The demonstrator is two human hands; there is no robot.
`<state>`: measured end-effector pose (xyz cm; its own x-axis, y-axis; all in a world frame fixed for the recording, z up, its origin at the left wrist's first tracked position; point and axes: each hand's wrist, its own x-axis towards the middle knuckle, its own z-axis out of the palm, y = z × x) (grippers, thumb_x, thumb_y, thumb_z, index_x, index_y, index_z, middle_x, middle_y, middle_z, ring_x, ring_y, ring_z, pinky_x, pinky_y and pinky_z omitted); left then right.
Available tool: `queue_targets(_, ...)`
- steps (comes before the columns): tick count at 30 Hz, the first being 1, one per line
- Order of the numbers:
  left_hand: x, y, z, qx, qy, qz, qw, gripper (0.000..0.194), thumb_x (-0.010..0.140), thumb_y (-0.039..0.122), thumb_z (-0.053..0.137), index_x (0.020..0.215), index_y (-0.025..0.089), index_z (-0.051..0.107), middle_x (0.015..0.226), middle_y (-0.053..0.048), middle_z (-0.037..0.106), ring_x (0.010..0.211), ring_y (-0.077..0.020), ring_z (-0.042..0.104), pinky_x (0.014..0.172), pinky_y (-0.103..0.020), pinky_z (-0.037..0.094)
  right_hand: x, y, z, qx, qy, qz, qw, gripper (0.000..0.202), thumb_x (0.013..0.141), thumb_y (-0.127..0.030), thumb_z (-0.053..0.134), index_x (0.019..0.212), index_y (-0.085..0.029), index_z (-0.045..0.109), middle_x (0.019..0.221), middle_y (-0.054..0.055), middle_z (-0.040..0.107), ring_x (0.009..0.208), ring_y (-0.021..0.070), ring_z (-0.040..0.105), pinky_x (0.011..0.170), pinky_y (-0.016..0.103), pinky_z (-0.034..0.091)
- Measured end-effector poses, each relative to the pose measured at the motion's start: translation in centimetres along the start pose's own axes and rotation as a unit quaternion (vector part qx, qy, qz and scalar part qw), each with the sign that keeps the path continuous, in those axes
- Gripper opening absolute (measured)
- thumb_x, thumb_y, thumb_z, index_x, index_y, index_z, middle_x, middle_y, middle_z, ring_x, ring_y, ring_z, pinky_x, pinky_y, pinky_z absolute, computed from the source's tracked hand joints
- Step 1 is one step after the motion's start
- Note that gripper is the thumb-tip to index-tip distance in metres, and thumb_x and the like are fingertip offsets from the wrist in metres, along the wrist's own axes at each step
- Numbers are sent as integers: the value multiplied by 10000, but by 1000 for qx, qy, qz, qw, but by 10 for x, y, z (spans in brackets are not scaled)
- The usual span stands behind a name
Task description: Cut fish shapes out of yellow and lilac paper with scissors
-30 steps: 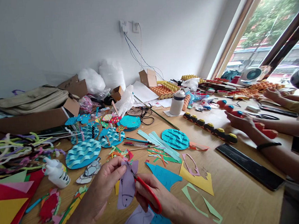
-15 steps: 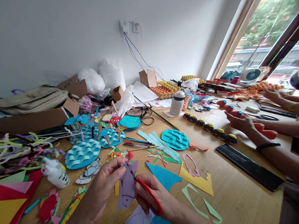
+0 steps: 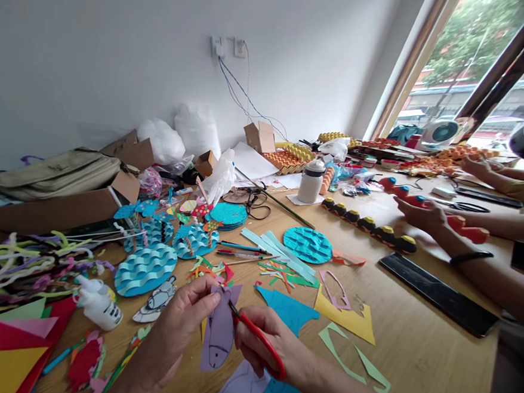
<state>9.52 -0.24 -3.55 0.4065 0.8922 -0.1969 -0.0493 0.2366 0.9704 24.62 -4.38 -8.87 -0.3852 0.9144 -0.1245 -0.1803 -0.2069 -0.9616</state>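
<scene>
One piece of purple paper (image 3: 217, 343) bearing a drawn fish is hanging from the left hand (image 3: 191, 309), whose thumb and fingers are pinching its upper end, the fish's head pointing down. The right hand (image 3: 267, 334) is gripping red-handled scissors (image 3: 266, 346), fingers closed around the loops; their blades are meeting the paper's right edge near the pinch, their spread too small to tell. Below, a second purple sheet (image 3: 242, 386) is lying against a blue piece (image 3: 282, 392). Beyond the hands, a blue scrap (image 3: 288, 308), a yellow scrap (image 3: 354, 322) and light-blue strips (image 3: 281, 255) are lying on the table (image 3: 412, 353). The left forearm is partly covering coloured cuttings (image 3: 125, 362); glue bottles (image 3: 100, 309) are standing farther left. On the right, a co-worker's hand (image 3: 425, 215) is touching a red moulded strip (image 3: 468, 232).
</scene>
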Motion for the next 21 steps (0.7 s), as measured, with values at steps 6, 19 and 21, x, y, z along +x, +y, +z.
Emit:
queue_targets(6, -2, 2, -1, 5, -15, -7, 1000, 159, 735, 317, 614, 642, 196, 567, 554, 47, 497, 544, -110, 412, 547, -213, 364, -1, 0, 1, -1, 9, 4, 1000, 537, 664, -695, 547, 622, -166, 465, 406, -88, 374, 298, 29, 324, 298, 154, 230)
queue_targets(19, 5, 3, -18, 51, -99, -38, 993, 157, 769, 309, 577, 668, 192, 546, 637, 17, 602, 592, -120, 486, 580, -231, 370, -2, -3, 0, -37, 2, 20, 999, 471, 743, -615, 535, 634, -160, 481, 388, -80, 401, 321, 39, 355, 321, 152, 241)
queue_targets(21, 5, 3, -18, 57, -101, -37, 993, 159, 771, 304, 572, 664, 191, 540, 640, 19, 598, 595, -117, 480, 583, -230, 365, -1, -2, 0, -37, 2, 20, 999, 470, 738, -615, 541, 625, -163, 474, 392, -82, 390, 324, 39, 353, 320, 153, 236)
